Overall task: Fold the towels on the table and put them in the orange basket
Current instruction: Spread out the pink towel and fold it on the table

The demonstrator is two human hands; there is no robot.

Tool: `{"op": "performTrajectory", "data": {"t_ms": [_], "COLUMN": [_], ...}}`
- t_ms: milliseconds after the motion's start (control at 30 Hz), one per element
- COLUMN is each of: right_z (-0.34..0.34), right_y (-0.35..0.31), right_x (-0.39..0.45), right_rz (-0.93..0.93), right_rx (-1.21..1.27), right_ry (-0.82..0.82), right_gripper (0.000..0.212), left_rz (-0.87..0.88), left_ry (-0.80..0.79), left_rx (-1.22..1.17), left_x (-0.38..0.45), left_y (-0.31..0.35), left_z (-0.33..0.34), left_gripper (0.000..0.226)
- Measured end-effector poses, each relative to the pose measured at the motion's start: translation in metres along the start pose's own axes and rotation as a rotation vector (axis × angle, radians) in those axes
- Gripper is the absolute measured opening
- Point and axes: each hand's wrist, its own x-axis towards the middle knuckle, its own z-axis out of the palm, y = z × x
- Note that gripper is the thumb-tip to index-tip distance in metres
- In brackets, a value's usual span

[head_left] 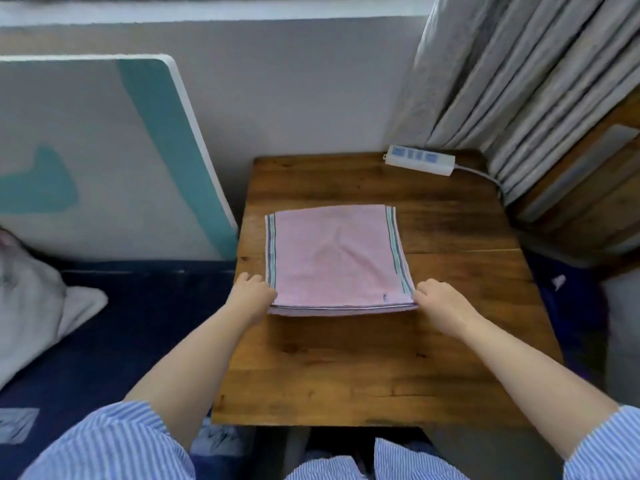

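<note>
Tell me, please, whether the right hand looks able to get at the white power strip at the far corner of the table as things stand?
Probably yes. The right hand pinches the pink towel's near corner, and bare table lies between it and the power strip. It would have to let go first.

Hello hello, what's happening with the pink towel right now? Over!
Left hand and right hand pinch the near corners of the pink towel. Towel folded, flat on the table. Power strip far back, not in the way. No basket in view.

Bare wooden table [346,382] surrounds the towel [332,258]; power strip [419,160] sits far-right.
</note>
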Motion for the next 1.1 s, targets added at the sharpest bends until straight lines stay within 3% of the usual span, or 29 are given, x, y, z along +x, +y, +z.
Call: {"op": "performTrajectory", "data": {"t_ms": [100,233,367,433,500,633,833,933,1100], "right_z": [0.027,0.046,0.056,0.065,0.074,0.066,0.027,0.014,0.011], "right_y": [-0.012,-0.03,-0.042,-0.046,-0.044,-0.032,0.0,0.01,0.031], "right_x": [-0.016,-0.031,-0.033,-0.033,-0.031,-0.015,0.057,0.099,0.169], "right_rz": [-0.018,-0.037,-0.033,-0.028,0.008,0.105,0.461,0.608,0.798], "right_rx": [-0.007,-0.016,-0.096,-0.064,-0.012,0.158,0.691,0.818,0.948], "right_ry": [-0.096,-0.062,-0.062,-0.18,-0.24,-0.111,0.128,0.209,0.223], "right_gripper": [0.032,0.023,0.033,0.025,0.035,0.038,0.03,0.03,0.051], "left_rz": [0.101,0.164,0.198,0.209,0.203,0.19,0.075,-0.056,-0.318], "left_ry": [-0.075,-0.119,-0.123,-0.134,-0.148,-0.159,0.101,0.219,0.342], "left_rx": [0.051,0.018,-0.009,-0.003,-0.017,-0.103,-0.228,-0.378,-0.753], "left_x": [-0.007,-0.016,-0.021,-0.024,-0.026,-0.019,0.036,0.073,0.143], "left_y": [0.021,0.034,0.042,0.048,0.051,0.041,0.011,0.003,-0.002], "left_z": [0.032,0.065,0.09,0.1,0.105,0.102,0.058,0.037,0.02], "left_gripper": [0.033,0.032,0.033,0.032,0.03,0.026,0.013,0.019,0.046]}}
